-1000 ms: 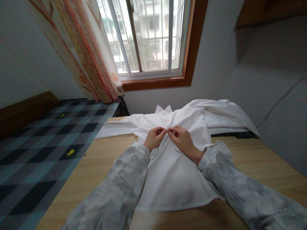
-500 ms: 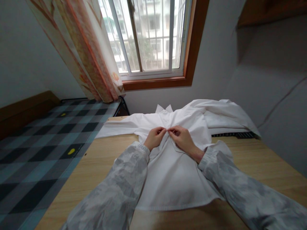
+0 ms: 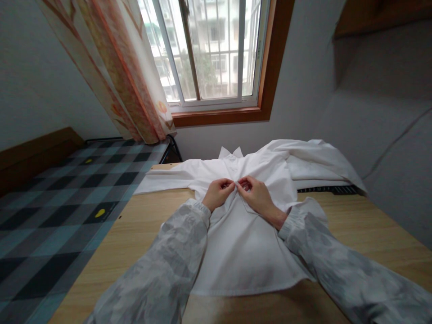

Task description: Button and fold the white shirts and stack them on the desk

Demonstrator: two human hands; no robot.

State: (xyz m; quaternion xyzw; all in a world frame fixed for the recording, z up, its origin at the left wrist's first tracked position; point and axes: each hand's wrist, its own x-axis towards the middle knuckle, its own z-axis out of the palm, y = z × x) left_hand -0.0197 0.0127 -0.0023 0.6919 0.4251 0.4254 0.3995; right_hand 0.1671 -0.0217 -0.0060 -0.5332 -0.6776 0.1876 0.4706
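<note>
A white shirt [image 3: 249,256] lies front up on the wooden table [image 3: 162,225], collar at the far end and hem toward me. Its sleeves reach out to both sides. At the middle of the shirt's front, my left hand [image 3: 218,193] pinches the cloth between thumb and fingers. Right beside it, my right hand [image 3: 254,195] is closed in a pinch on the same front edge. The fingertips of both hands almost meet. Whatever small part sits between them, such as a button, is too small to make out.
On the left stands a bed with a checked sheet [image 3: 101,180]. A black item [image 3: 347,191], perhaps a keyboard, shows partly beneath the right sleeve. Behind the table are a wall and a barred window [image 3: 216,58] with a patterned curtain [image 3: 124,67]. A wooden shelf [image 3: 381,20] hangs upper right.
My right fingertips have shifted very slightly, leaving a small gap to the left ones. The shirt and my left hand stay nearly where they were.
</note>
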